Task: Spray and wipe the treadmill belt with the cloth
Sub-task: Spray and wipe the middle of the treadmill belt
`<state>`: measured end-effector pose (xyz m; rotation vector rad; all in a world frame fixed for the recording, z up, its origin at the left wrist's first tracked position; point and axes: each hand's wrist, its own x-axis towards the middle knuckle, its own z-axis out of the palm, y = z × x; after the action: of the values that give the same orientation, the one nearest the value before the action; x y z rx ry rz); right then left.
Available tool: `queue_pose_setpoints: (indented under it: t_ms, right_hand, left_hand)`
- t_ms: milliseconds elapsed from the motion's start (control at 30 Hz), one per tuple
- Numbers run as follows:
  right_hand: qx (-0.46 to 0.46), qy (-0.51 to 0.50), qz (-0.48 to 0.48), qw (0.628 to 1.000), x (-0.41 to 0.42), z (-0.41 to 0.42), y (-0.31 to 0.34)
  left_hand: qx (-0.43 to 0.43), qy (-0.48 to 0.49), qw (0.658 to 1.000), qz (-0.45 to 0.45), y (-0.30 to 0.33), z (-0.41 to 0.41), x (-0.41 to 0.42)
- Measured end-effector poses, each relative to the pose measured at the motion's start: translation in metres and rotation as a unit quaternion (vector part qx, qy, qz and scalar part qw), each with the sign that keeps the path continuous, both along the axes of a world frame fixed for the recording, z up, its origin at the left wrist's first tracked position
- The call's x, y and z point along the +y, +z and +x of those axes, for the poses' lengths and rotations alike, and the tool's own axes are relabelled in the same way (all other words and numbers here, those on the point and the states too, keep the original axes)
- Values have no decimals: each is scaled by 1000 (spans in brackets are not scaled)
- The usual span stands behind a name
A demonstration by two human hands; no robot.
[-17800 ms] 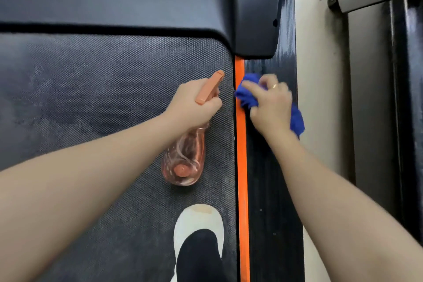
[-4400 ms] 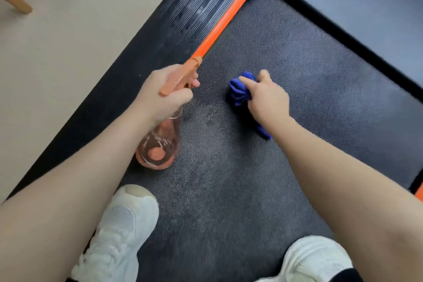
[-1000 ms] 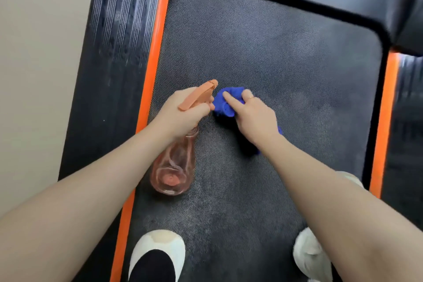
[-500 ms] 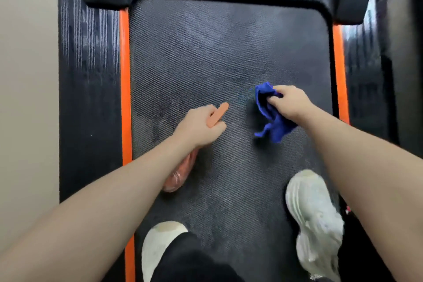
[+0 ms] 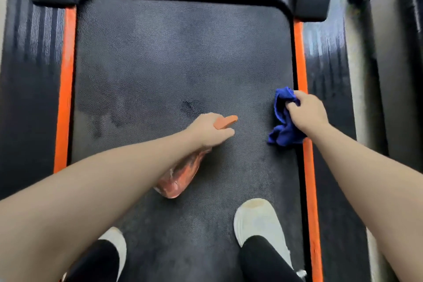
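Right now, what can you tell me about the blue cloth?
The blue cloth is a deep blue, soft-looking rag, crumpled into loose folds rather than spread flat. The right hand grips it by its upper part, so a bunch sticks up past the fingers and the rest hangs lower down. It sits near the right side of the treadmill belt, beside the orange strip. Whether it touches the belt is unclear.

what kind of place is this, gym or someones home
Cannot tell for sure; probably a home workout corner. The person stands on a treadmill belt with orange side strips, close to a pale wall.
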<state>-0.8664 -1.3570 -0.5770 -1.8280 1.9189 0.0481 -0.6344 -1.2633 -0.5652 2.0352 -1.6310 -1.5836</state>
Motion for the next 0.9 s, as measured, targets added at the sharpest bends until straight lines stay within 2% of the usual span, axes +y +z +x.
queue_pose_setpoints:
  t_ms: [200, 333, 467, 500, 567, 633, 700, 767, 833, 900]
  right_hand:
    - [-36, 41, -13, 998, -15, 1, -9]
    - [-45, 24, -27, 998, -23, 21, -23]
    - [-27, -28, -7, 999, -12, 60, -34]
    - [-33, 10, -3, 999, -1, 75, -35]
    - [-39, 184, 10, 982, 27, 107, -38]
    - [-32, 370, 15, 928, 48, 126, -42]
    - [-20, 434, -17, 900, 37, 124, -48]
    - [3, 364, -58, 929, 10, 115, -48]
    - [16, 197, -63, 978, -18, 110, -45]
    - [-5, 86, -34, 996, -26, 118, -46]
  left_hand:
    - [-10, 97, 994, -42, 12, -28, -22]
    - [-31, 154, 986, -57, 11, -18, -20]
    - [-46, 272, 958, -76, 8, 8, -9]
    - [-48, 304, 949, -72, 8, 14, -6]
    - [-33, 344, 936, -68, 8, 22, 0]
    - [-8, 352, 932, -83, 8, 27, 6]
    - [-5, 347, 933, -96, 9, 32, 10]
    - [-8, 360, 928, -96, 8, 40, 12]
    - [-4, 377, 921, -99, 8, 48, 14]
    - [-1, 378, 920, -102, 7, 54, 16]
